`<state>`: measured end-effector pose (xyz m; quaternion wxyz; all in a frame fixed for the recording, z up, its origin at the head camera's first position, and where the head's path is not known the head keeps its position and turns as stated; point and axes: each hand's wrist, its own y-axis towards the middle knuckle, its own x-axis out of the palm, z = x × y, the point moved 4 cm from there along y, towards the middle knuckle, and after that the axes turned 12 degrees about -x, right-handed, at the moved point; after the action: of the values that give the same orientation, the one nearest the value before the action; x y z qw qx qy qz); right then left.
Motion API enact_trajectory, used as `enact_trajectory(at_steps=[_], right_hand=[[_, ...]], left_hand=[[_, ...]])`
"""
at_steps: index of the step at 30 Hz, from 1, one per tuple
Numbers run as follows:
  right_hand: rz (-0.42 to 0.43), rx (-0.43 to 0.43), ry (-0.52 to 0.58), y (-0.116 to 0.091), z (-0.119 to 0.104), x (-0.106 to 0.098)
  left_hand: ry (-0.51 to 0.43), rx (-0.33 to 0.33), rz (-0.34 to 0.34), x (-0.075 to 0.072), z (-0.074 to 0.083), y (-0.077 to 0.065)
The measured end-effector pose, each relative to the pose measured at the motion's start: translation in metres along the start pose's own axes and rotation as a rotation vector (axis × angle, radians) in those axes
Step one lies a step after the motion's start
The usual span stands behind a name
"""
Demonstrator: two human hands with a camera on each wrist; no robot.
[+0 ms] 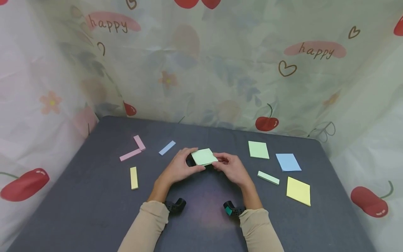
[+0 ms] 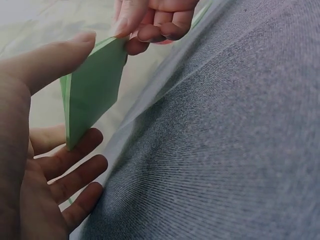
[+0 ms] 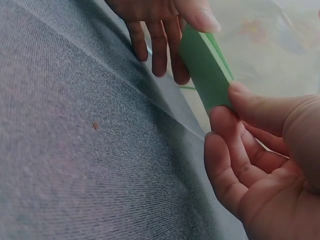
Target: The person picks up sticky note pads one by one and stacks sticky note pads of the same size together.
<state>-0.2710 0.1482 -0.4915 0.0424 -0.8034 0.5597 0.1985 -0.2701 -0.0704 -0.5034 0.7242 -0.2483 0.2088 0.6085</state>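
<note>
Both hands hold a light green sticky note pad point(image 1: 204, 156) above the middle of the table. My left hand point(image 1: 181, 166) grips its left side, with the thumb on the near edge and the fingers at the far edge. At the right corner, my right hand point(image 1: 231, 168) pinches the pad between thumb and index finger, its other fingers curled below. In the right wrist view, a thin green sheet point(image 3: 223, 57) stands slightly apart from the thicker pad point(image 3: 202, 67). The left wrist view shows the pad's flat underside point(image 2: 95, 92) tilted above the cloth.
On the dark grey table point(image 1: 201, 217), pink strips point(image 1: 130, 154), a blue strip point(image 1: 167, 147) and a yellow strip point(image 1: 134, 177) lie left. Right are green point(image 1: 259, 149), blue point(image 1: 288, 162) and yellow point(image 1: 298, 191) square pads and a narrow green pad point(image 1: 268, 177). A patterned curtain point(image 1: 220, 87) surrounds the table.
</note>
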Motion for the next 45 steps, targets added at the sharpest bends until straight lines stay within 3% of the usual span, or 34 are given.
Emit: enact_trajectory(at_steps=[11, 17, 24, 29, 38, 45], right_hand=[[0.024, 0.006, 0.027, 0.001, 0.0, -0.003], [0.107, 0.027, 0.054, 0.003, -0.003, -0.007], [0.163, 0.057, 0.047, 0.004, 0.002, -0.008], [0.121, 0.066, 0.017, 0.003, 0.002, -0.007], [-0.064, 0.048, -0.107, -0.002, 0.004, 0.0], [-0.087, 0.026, -0.181, -0.002, 0.004, 0.003]], left_hand=[[0.057, 0.051, 0.001, 0.001, 0.001, 0.002], [0.034, 0.062, 0.006, 0.0, 0.002, 0.004], [-0.019, 0.07, 0.096, -0.005, 0.002, 0.004], [-0.018, 0.064, 0.137, -0.007, 0.002, 0.003], [-0.002, 0.056, 0.118, -0.005, 0.002, 0.002], [-0.003, 0.04, 0.1, -0.004, 0.001, 0.001]])
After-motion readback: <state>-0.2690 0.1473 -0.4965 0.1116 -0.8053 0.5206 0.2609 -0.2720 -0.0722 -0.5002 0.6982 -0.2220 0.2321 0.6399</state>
